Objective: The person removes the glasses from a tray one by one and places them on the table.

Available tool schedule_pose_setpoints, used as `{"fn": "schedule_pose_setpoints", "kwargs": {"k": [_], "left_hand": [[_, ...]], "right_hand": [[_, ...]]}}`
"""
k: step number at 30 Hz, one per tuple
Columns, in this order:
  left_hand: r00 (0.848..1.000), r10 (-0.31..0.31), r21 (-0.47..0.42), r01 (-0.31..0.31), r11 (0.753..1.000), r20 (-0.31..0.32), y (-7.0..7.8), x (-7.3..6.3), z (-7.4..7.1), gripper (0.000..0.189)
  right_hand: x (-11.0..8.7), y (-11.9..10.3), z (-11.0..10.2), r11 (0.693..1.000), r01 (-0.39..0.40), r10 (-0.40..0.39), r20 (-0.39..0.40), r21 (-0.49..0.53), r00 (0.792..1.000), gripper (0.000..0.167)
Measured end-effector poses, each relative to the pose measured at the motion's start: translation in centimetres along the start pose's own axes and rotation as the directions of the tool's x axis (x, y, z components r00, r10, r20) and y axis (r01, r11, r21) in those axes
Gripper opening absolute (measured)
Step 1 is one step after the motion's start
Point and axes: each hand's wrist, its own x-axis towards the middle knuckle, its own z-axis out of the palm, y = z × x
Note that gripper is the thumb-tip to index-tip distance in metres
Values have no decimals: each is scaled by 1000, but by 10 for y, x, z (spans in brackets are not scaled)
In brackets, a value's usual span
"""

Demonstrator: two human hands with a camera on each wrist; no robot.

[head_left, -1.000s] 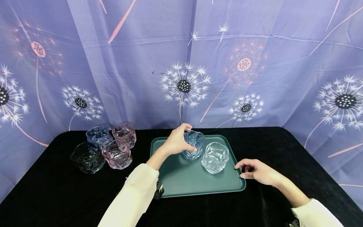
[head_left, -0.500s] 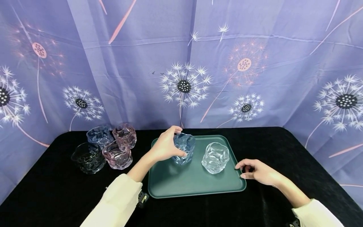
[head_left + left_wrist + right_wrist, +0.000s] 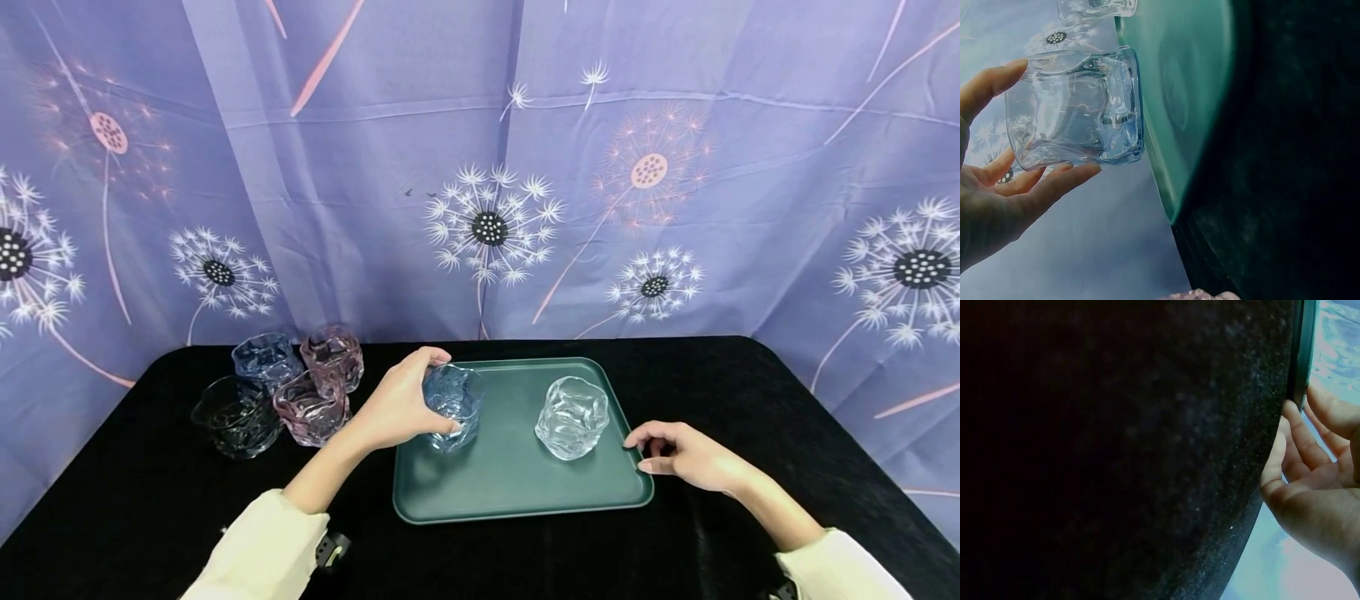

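My left hand [image 3: 397,404] grips a blue glass tumbler [image 3: 459,400] by its side, thumb on the near side and fingers behind. The tumbler is over the left end of a green tray [image 3: 517,487]. In the left wrist view the wavy-walled tumbler [image 3: 1079,109] hangs close over the tray [image 3: 1204,81], its base facing it. A clear glass tumbler [image 3: 573,417] stands upright on the tray's right half. At the tray's right edge my right hand [image 3: 686,454] pinches the rim. The right wrist view has that hand [image 3: 1322,465] with fingertips at the rim [image 3: 1302,356].
Left of the tray, a cluster of tumblers stands on the black cloth [image 3: 135,500]: a blue one [image 3: 264,357], pink ones [image 3: 311,412] and a dark-looking clear one [image 3: 236,421]. A purple dandelion-print curtain [image 3: 390,208] hangs behind the table.
My left hand has carried the blue tumbler leftward, from beside the clear tumbler to the tray's left end. The right hand keeps its place at the tray's edge.
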Motion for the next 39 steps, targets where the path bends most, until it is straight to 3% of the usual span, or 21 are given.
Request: {"fn": "schedule_pose_setpoints", "kwargs": {"k": [7, 24, 39], "left_hand": [[999, 33, 44, -32, 998, -23, -10, -20, -11, 74], [994, -75, 123, 84, 989, -79, -29, -75, -55, 74], [984, -82, 228, 116, 967, -156, -51, -117, -86, 78]], "right_hand": [[0, 0, 0, 1000, 6, -6, -8, -9, 1000, 26], [0, -1, 0, 1000, 0, 0, -8, -18, 1000, 26], [0, -1, 0, 1000, -4, 4, -6, -13, 1000, 26]]}}
